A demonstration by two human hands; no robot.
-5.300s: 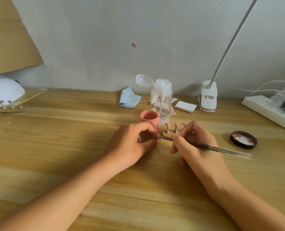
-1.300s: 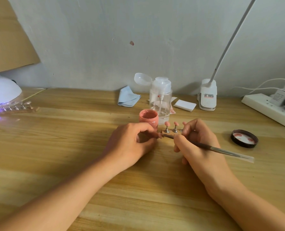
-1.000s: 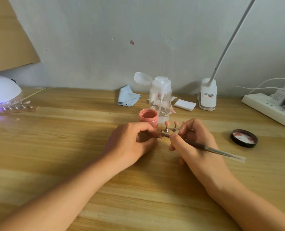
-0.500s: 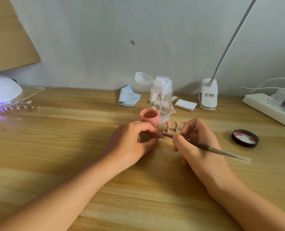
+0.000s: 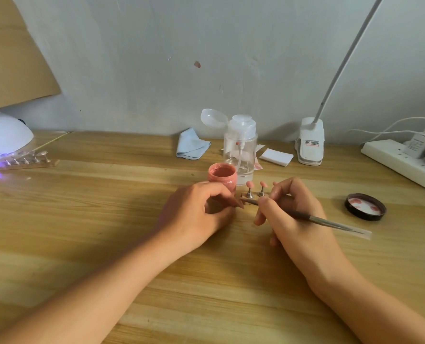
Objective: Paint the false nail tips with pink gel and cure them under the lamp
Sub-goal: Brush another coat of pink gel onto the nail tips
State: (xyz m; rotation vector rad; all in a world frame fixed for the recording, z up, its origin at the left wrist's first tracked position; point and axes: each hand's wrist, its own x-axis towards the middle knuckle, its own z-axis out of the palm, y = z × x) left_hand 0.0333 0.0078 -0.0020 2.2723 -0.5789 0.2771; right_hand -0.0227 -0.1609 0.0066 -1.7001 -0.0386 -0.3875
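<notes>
My right hand (image 5: 291, 214) pinched the brush (image 5: 330, 222) just beside the nail tips (image 5: 250, 184); my curled left hand's (image 5: 196, 214) hold, I couldn't tell.

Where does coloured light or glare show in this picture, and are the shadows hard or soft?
Head view: violet glow spills from the curing lamp onto the table at far left; soft shadows lie under the left hand and the right hand holding the brush; no harsh glare.
</notes>
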